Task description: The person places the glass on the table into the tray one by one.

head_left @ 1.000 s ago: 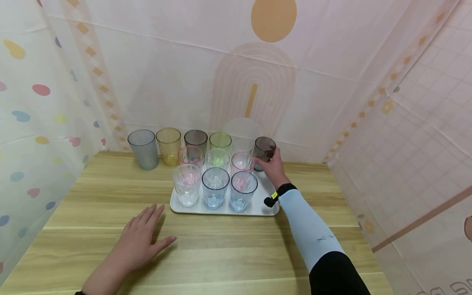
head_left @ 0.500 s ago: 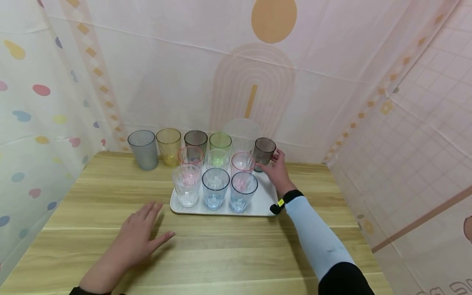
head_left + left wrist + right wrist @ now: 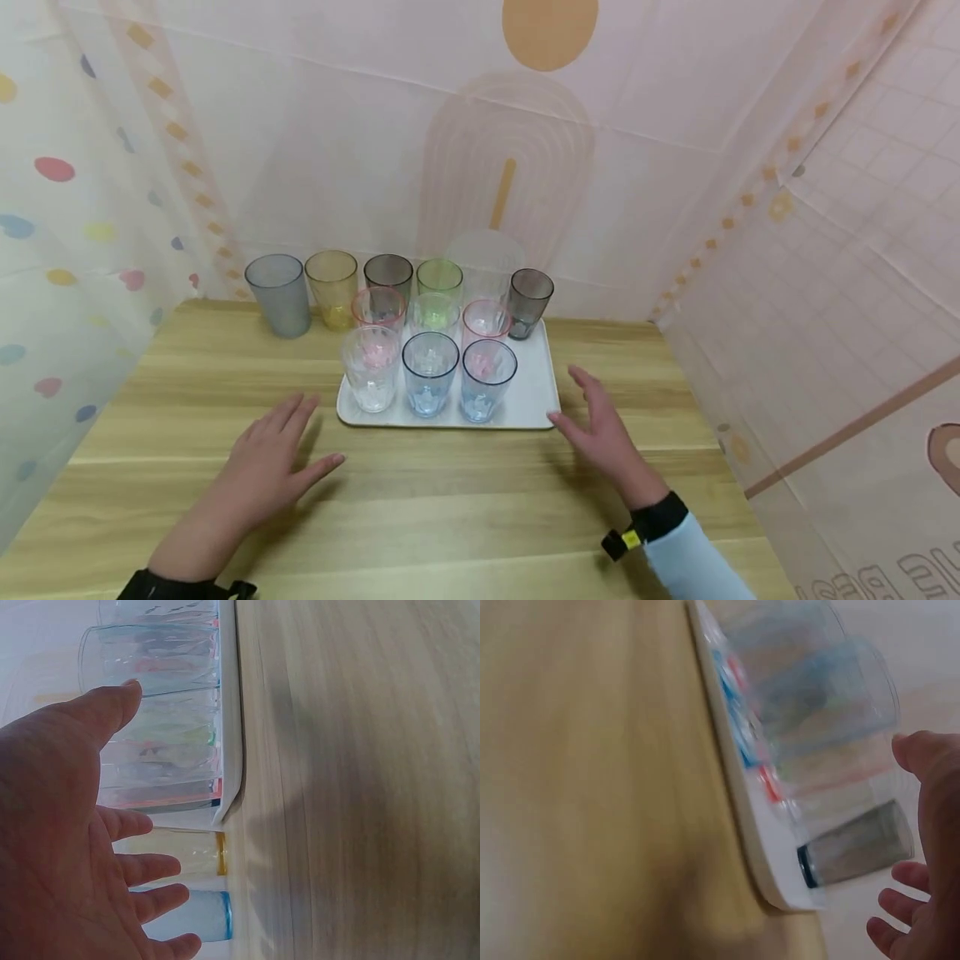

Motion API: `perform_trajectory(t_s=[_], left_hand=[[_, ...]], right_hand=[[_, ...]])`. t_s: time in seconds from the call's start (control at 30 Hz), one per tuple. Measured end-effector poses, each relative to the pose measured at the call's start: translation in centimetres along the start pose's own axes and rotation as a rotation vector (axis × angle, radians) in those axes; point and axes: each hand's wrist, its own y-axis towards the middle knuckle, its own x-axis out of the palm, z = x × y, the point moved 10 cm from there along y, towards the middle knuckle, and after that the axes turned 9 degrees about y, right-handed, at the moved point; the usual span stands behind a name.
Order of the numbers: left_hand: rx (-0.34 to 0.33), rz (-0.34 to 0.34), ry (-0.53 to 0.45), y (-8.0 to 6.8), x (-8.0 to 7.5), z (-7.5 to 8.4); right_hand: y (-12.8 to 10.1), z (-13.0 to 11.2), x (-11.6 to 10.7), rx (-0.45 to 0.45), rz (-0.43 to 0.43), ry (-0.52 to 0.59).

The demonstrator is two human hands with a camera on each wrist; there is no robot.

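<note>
The right hand is hovering just off the front right corner of the white tray, fingers spread and straight, holding nothing; the right wrist view is blurred but is showing the same bare fingers beside the tray's edge. The dark grey tumbler is standing upright at the back right corner of the tray, apart from that hand. The left hand is lying flat on the wooden desk in front of the tray's front left corner, fingers stretched out and slightly splayed, gripping nothing. On the tray, a front row is holding a clear cup and two blue cups, with a pink cup, a green cup and another pink cup standing just behind them. Along the wall behind the tray, a blue-grey cup, a yellow cup, a smoky cup, a green cup and a tall clear tumbler are standing in a line on the desk.
</note>
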Motion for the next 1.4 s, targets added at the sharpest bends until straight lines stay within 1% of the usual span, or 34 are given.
perform_trajectory(t_s=[0.1,0.13,0.23,0.3,0.33,0.37,0.4,0.43,0.5,0.57,0.63,0.67,0.7,0.77,0.83,0.9,0.97,1.03,1.13,1.2,1.4], left_hand=[[0.007,-0.01,-0.004,0.2,-0.1,0.1],[0.01,-0.014,-0.006,0.3,-0.1,0.2],[0.017,-0.014,-0.016,0.4,-0.2,0.4],[0.002,-0.01,-0.07,0.6,-0.4,0.0],[-0.024,-0.014,-0.11,0.8,-0.5,-0.5],[-0.062,-0.016,-0.15,1.2,-0.7,-1.3],[-0.11,-0.015,-0.2,1.7,-1.0,-2.5],[-0.164,0.004,-0.259,2.3,-1.3,-3.9],[-0.289,0.052,-0.368,4.0,-2.1,-7.3],[-0.388,0.123,-0.431,5.9,-2.7,-10.8],[-0.449,0.189,-0.486,7.7,-2.9,-13.9],[-0.471,0.204,-0.499,8.5,-2.9,-15.1],[-0.484,0.218,-0.501,9.3,-2.9,-16.1],[-0.496,0.232,-0.521,10.8,-2.9,-17.5],[-0.487,0.244,-0.549,12.4,-2.7,-18.2],[-0.468,0.262,-0.574,13.7,-2.7,-18.6],[-0.453,0.276,-0.607,14.8,-2.4,-18.8],[-0.434,0.301,-0.631,15.6,-2.1,-18.8],[-0.426,0.326,-0.653,16.1,-1.6,-18.7],[-0.426,0.339,-0.659,16.2,-1.4,-18.6],[-0.494,0.334,-0.668,15.7,-0.9,-18.7]], right_hand=[[-2.6,-1.1,1.4,-0.086,-0.041,-0.078],[-3.4,-1.3,1.9,-0.097,-0.055,-0.094],[-5.2,-1.3,3.2,-0.105,-0.081,-0.105],[-5.9,-1.3,3.7,-0.101,-0.09,-0.093],[-6.1,-1.4,3.9,-0.091,-0.096,-0.083],[-6.2,-1.4,4.0,-0.09,-0.097,-0.077],[-6.2,-1.4,4.1,-0.087,-0.101,-0.067],[-6.1,-1.4,4.2,-0.075,-0.104,-0.062],[-6.1,-1.2,4.3,-0.048,-0.106,-0.057],[-6.0,-1.1,4.4,-0.032,-0.106,-0.045],[-5.9,-1.2,4.6,-0.035,-0.11,-0.04],[-5.9,-1.3,4.7,-0.046,-0.113,-0.035],[-5.9,-1.5,4.8,-0.056,-0.116,-0.028],[-5.9,-1.8,5.1,-0.069,-0.123,-0.022],[-5.8,-1.9,5.2,-0.066,-0.127,-0.017],[-5.8,-2.0,5.2,-0.061,-0.128,-0.016],[-5.8,-2.1,5.2,-0.062,-0.129,-0.017],[-5.8,-2.2,5.2,-0.065,-0.126,-0.019],[-5.9,-2.3,5.1,-0.071,-0.122,-0.019],[-6.1,-2.3,5.1,-0.068,-0.121,-0.017],[-6.4,-2.0,5.2,-0.023,-0.129,0.007]])
